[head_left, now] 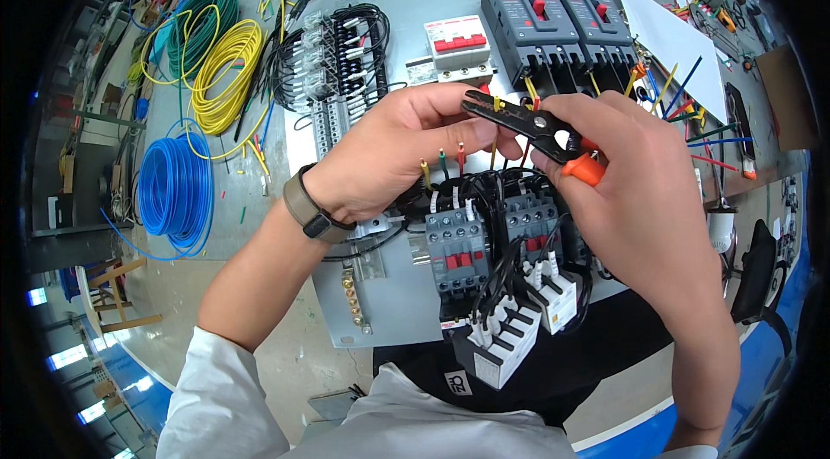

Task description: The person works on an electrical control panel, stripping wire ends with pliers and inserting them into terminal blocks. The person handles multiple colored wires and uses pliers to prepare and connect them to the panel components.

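My right hand (627, 148) is closed round wire strippers (523, 122) with black jaws and orange grips. The jaws point left, level with the fingertips of my left hand (406, 126). Thumb and forefinger of that hand are pinched on a thin yellow wire (496, 103), which crosses the jaws; whether they bite into it is too small to tell. Below my hands, several short coloured wire ends stand up over a contactor (456, 251) with red parts. A second contactor (529, 221) sits to its right, partly covered by black wires.
A grey mounting plate (333, 321) carries a terminal block (328, 126), a white breaker with red levers (458, 42) and two large dark breakers (532, 14). Coils of blue (175, 188), yellow (226, 79) and green wire (201, 27) lie left. White relay blocks (501, 342) hang at the front edge.
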Demonstrator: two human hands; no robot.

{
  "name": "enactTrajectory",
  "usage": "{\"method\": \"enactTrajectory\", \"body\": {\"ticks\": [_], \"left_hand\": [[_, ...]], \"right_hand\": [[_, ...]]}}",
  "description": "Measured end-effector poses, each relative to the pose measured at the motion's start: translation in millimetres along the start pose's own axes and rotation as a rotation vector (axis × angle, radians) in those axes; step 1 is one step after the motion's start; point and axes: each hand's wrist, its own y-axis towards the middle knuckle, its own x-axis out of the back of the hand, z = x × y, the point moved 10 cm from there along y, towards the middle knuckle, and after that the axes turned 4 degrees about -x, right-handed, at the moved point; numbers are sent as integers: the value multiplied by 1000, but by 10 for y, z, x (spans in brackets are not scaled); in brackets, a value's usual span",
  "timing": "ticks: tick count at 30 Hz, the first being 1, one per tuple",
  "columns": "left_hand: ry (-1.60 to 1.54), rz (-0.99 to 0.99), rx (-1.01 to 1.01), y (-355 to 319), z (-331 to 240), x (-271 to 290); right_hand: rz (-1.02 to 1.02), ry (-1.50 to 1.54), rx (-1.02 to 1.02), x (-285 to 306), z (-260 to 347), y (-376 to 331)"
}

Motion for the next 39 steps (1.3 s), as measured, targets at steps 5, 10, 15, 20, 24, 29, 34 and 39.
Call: {"method": "enactTrajectory", "body": {"ticks": [5, 10, 15, 20, 24, 29, 34, 39], "left_hand": [[-20, 3, 22, 10, 31, 14], [-146, -12, 73, -23, 42, -1], [-88, -109, 149, -7, 48, 71], [89, 74, 141, 228, -42, -92], [112, 149, 121, 311, -8, -163], [18, 119, 144, 347, 59, -158], [-8, 70, 39, 376, 61, -99], [-53, 66, 54, 355, 103, -113]], "right_hand": [[-238, -8, 85, 161, 44, -31], [-394, 117, 29, 617, 52, 150], [-232, -23, 9, 457, -30, -62], [-174, -118, -142, 422, -139, -373], [-165, -153, -157, 346, -207, -416], [-166, -196, -106, 312, -175, -406], [-144, -218, -82, 250, -134, -311], [-100, -239, -73, 188, -100, -220]]}}
